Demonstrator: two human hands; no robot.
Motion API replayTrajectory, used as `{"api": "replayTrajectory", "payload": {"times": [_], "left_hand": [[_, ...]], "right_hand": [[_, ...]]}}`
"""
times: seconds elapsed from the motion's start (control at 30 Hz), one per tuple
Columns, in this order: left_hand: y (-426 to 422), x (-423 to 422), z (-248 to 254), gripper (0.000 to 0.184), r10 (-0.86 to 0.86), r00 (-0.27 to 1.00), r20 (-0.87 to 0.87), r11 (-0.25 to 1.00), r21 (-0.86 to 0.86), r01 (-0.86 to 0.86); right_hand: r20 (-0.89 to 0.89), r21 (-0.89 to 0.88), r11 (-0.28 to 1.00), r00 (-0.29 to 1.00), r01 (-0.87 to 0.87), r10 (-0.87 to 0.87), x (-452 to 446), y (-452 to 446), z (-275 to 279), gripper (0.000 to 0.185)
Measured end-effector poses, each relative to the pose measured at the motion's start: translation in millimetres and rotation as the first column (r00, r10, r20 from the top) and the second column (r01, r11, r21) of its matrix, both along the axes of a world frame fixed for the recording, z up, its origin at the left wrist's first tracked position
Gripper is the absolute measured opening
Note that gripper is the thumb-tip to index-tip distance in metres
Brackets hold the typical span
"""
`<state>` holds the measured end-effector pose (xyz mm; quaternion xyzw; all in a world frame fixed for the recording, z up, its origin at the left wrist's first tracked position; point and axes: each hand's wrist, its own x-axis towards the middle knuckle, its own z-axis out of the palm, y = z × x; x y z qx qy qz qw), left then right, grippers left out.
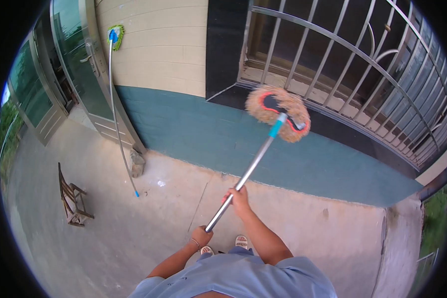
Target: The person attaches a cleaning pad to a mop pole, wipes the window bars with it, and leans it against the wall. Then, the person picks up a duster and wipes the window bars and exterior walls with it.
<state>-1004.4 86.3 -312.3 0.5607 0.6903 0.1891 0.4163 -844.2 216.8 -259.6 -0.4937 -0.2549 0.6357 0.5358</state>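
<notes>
A duster with a fluffy tan head, a red-edged black plate and a teal collar is raised before the wall, just below the barred window. Its silver pole slants down toward my body. Wrapped round the pole's lower end is my left hand, with a bracelet at the wrist. Farther up, my right hand grips the same pole. The duster head overlaps the window's dark lower frame; whether it touches the frame or the bars cannot be made out.
A green and blue mop leans on the wall beside the open glass door. A small wooden chair stands on the concrete at left. Metal bars bulge from the window. A stone lies at the door's foot.
</notes>
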Motion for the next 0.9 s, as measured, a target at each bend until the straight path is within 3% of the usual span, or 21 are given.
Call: {"api": "replayTrajectory", "payload": {"times": [0.2,0.27,0.33,0.37,0.43,0.53,0.6,0.67,0.8,0.87,0.9], "left_hand": [[58.8,101.0,69.4,0.027,-0.303,0.943,-0.136,0.943,0.098,0.317],[66.6,129.7,76.3,0.027,-0.359,0.923,-0.139,0.918,0.124,0.376],[70.4,147.7,75.7,0.030,-0.454,0.890,0.038,0.882,0.163,0.442],[68.2,151.5,79.2,0.030,-0.458,0.888,0.040,0.880,0.160,0.447],[57.3,152.6,86.7,0.033,-0.388,0.891,0.238,0.919,0.025,0.393],[40.7,128.5,72.6,0.034,-0.303,0.927,0.220,0.952,0.025,0.305],[28.4,98.1,77.9,0.031,-0.189,0.963,0.191,0.974,-0.085,0.208],[7.6,65.4,46.1,0.029,-0.035,0.980,0.195,0.999,0.011,0.033],[-18.0,27.4,28.9,0.022,0.098,0.984,0.146,0.995,-0.041,-0.093],[-31.0,18.4,13.2,0.018,0.247,0.925,0.288,0.968,-0.114,-0.223],[-32.1,27.6,41.8,0.020,0.354,0.874,0.334,0.930,-0.225,-0.291]], "right_hand": [[-0.149,0.074,0.944,0.940,0.321,-0.308,147.1,4.3,16.3,0.015],[-0.102,0.077,0.914,0.915,0.398,-0.390,178.6,-3.1,37.0,0.014],[-0.056,0.082,0.881,0.885,0.466,-0.463,193.5,-8.4,56.2,0.014],[0.013,0.104,0.885,0.889,0.454,-0.458,197.1,-11.5,62.2,0.014],[0.088,0.116,0.890,0.888,0.440,-0.451,197.6,-13.2,62.9,0.015],[0.154,0.129,0.945,0.935,0.301,-0.319,164.5,-7.4,52.7,0.024],[0.145,0.134,0.971,0.965,0.199,-0.218,124.3,-3.2,41.7,0.027],[0.133,0.114,0.989,0.985,0.096,-0.111,80.5,-0.8,32.7,0.028],[0.104,0.103,0.994,0.994,-0.041,0.030,20.5,4.3,22.5,0.029],[0.208,0.049,0.975,0.957,-0.217,0.203,2.5,1.0,33.0,0.030],[0.206,0.047,0.976,0.958,-0.212,0.198,-4.5,3.5,33.6,0.030]]}}
